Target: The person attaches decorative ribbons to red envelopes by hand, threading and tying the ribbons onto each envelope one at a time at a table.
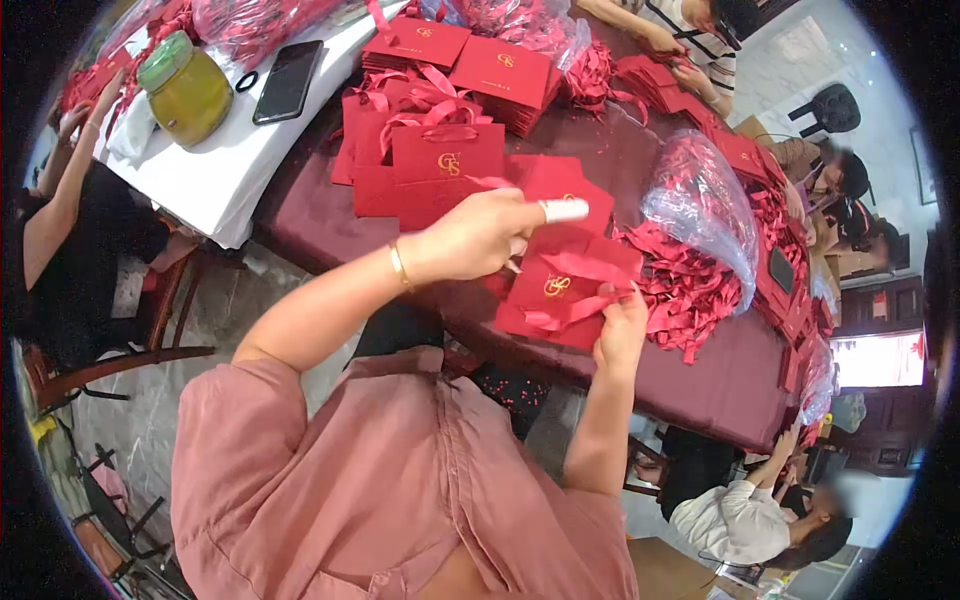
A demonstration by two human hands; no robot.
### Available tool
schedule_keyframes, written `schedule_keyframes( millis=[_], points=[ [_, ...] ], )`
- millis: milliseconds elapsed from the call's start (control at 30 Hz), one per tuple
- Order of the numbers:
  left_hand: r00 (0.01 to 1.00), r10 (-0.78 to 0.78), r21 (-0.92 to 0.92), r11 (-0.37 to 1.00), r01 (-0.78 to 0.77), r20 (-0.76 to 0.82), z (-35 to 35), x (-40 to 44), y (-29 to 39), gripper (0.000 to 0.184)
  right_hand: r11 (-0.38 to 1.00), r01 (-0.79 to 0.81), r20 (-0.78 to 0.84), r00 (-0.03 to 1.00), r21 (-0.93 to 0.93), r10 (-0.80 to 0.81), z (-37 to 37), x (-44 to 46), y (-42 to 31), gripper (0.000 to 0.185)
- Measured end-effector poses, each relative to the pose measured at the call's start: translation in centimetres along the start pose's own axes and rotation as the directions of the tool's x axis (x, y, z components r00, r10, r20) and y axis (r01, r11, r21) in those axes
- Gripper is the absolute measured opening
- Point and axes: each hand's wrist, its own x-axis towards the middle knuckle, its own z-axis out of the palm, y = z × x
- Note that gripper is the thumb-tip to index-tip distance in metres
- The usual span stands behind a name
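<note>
In front of my body is a red bag with gold letters (556, 288), with red ribbon (590, 268) looped across its face. My right hand (622, 318) pinches the ribbon and the bag's right edge. My left hand (490, 232), with a white wrap on one finger and a gold bracelet at the wrist, is curled over the bag's upper left; what its fingers grip is hidden. Behind it lie more red bags (448, 158) on the dark red tablecloth (700, 385). Loose red ribbons (690, 290) spill from a clear plastic bag (705, 190) to the right.
Stacked red bags (503, 75) stand farther back. At the upper left, a white-covered table (215, 180) holds a green-lidded jar (186, 95) and a black phone (289, 82). Several people sit around the tables, one in a white shirt (735, 522) at the lower right.
</note>
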Motion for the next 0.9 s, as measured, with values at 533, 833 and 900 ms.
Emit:
schedule_keyframes(
  millis=[533, 833, 900],
  points=[
    [0.996, -0.011, -0.181, 0.983, 0.027, 0.090, -2.0, -0.1, -0.8, 0.014, 0.995, -0.010, -0.018, 1.000, 0.098, 0.012, -0.2, 1.4, -1.1, 0.025],
    [0.996, 0.091, 0.046, 0.995, -0.090, -0.024, 1.5, -2.9, 0.9, 0.072, 0.991, 0.041, -0.130, 0.991, 0.124, -0.025, 1.4, 1.1, -1.1, 0.028],
    [0.997, 0.067, -0.040, 0.997, -0.066, 0.025, 1.5, -3.3, 0.5, 0.074, 0.994, 0.049, -0.122, 0.992, 0.093, -0.038, 1.6, 1.2, -0.9, 0.027]
  ],
)
